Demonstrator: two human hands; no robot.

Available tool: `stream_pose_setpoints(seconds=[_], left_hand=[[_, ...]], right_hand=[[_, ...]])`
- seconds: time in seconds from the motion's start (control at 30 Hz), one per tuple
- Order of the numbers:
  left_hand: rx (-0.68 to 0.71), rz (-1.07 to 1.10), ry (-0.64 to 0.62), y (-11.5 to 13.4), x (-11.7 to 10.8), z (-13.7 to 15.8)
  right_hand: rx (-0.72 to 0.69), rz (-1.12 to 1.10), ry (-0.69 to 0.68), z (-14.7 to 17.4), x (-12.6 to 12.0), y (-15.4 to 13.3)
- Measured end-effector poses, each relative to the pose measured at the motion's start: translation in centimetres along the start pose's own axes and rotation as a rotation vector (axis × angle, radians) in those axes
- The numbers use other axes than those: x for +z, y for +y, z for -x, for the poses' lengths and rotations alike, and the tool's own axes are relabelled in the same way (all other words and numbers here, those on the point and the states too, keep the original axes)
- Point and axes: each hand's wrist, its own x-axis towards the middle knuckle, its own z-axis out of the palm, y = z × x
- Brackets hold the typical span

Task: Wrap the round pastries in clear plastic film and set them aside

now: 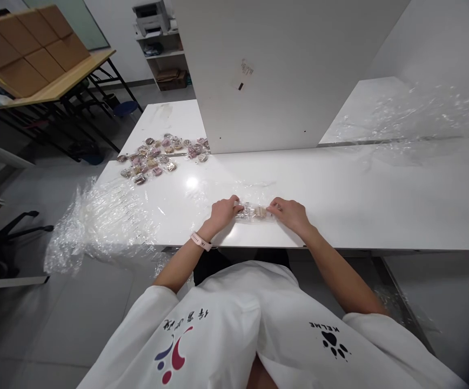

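Clear packet (260, 212) at the person's twelve o'clock, over the white table (380, 205). Left hand (221, 212) pinches its nine-o'clock end, right hand (293, 214) its three-o'clock end; contents blurred, seemingly beige. Wrapped pieces (152, 163) toward ten o'clock; film (116, 219) at nine.

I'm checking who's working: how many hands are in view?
2: the left hand at the left end of the clear plastic packet, the right hand at its right end. No others show.

Clear packet (259, 212), beige inside (white table (380, 205))
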Motion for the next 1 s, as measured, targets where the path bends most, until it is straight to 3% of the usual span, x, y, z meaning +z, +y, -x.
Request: stream_pose_setpoints(seconds=[0.07, 0.13, 0.2, 0.27, 0.37, 0.47, 0.57, 0.63, 0.7, 0.77, 0.87, 0.93, 1.0], left_hand=[[0.052, -0.105, 0.133, 0.6, -0.2, 0.4], [0.229, -0.132, 0.236, 0.7, 0.1, 1.4], [0.406, -0.107, 0.213, 0.2, 0.8, 2.6], [0.468, -0.083, 0.159, -0.6, 1.6, 3.4], [0.372, -0.045, 0.128, -1.6, 2.1, 2.9], [0.218, 0.009, 0.083, -1.8, 1.1, 0.4], [0.084, -0.032, 0.007, -1.4, -0.5, -2.6], [0.034, -0.104, -0.001, -0.8, -1.2, -3.6], [0.067, -0.174, 0.085, -0.1, -1.1, -3.1], [0.19, -0.21, 0.207, 0.5, -0.2, -1.3], [0.342, -0.21, 0.249, 0.5, 2.0, 1.5], [0.281, -0.182, 0.205, 0.0, 3.3, 2.1], [0.128, -0.125, 0.18, -0.8, 4.0, 1.5]], right_hand=[[-0.084, 0.095, 0.141, 0.0, 0.0, -0.4], [-0.249, 0.094, 0.225, 0.8, 0.2, -0.5], [-0.401, 0.042, 0.168, 1.9, 0.5, -0.2], [-0.465, -0.003, 0.09, 2.9, 1.1, 0.3], [-0.393, -0.053, 0.103, 2.8, 1.9, 1.0], [-0.215, -0.121, 0.146, 0.6, 1.9, 1.0], [-0.002, -0.144, 0.036, -2.4, 1.3, 0.2], [0.066, -0.071, 0.006, -3.7, 0.8, -0.5], [0.003, 0.028, 0.117, -3.7, 0.7, -1.1], [-0.153, 0.066, 0.27, -2.7, 1.1, -1.4], [-0.334, 0.016, 0.297, -0.4, 2.4, -1.0], [-0.352, -0.025, 0.252, 0.7, 3.3, -0.5], [-0.315, -0.065, 0.244, 1.1, 4.0, -0.2]])
